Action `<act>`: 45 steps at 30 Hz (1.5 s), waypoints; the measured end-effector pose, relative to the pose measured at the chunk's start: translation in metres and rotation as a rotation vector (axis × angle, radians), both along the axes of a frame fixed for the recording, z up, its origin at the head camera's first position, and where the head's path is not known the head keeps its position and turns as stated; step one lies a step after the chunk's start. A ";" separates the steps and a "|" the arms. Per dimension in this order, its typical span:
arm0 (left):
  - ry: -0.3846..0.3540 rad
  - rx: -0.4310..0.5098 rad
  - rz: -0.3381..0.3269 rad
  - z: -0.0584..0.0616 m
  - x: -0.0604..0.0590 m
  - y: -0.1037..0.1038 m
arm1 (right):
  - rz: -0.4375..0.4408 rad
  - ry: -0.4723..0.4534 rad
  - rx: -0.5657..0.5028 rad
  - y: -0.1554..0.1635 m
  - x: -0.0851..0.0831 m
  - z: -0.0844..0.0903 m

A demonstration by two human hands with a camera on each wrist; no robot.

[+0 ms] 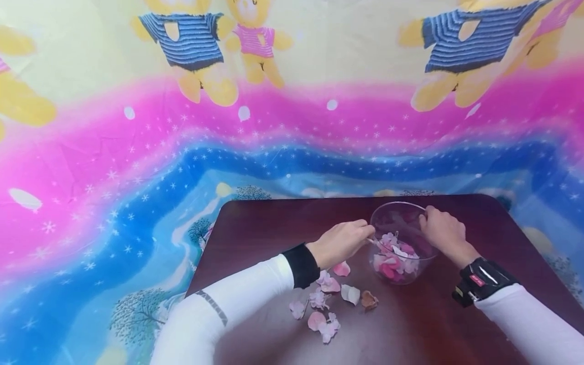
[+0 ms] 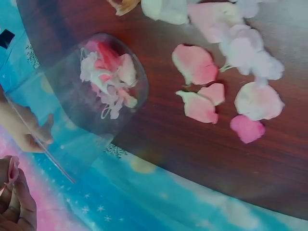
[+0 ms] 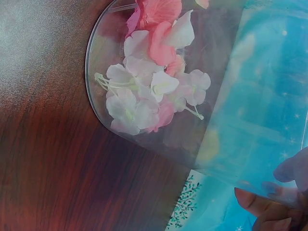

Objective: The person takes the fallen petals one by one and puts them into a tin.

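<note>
While the right hand (image 1: 441, 230) holds the clear bowl (image 1: 401, 223) by its far right rim, grip clamped on it, the left hand (image 1: 342, 242) pinches a petal (image 2: 13, 169) at the bowl's left rim. Loose petals (image 1: 326, 301) lie on the tabletop (image 1: 274, 228), near left of the bowl.

- The bench (image 1: 255, 223) lies bare across its upper left in the head view, with room to pass.
- Loose petals (image 1: 326, 301) scatter the lower centre, just beside the left hand (image 1: 339, 243).
- The clear bowl (image 1: 401, 243) blocks centre right; the right hand (image 1: 442, 230) grips its far rim.
- Bare bench lies right of the bowl.
</note>
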State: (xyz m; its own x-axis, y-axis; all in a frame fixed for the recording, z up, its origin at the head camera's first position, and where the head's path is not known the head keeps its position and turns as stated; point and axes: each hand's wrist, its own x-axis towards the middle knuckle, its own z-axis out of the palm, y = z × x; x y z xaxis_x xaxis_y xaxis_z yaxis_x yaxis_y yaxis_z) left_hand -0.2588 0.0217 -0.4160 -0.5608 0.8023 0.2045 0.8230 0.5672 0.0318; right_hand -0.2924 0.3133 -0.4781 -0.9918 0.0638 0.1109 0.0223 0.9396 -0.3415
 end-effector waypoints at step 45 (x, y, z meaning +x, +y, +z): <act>-0.146 -0.252 0.095 -0.019 -0.010 0.046 | -0.008 -0.023 0.006 0.003 -0.004 -0.002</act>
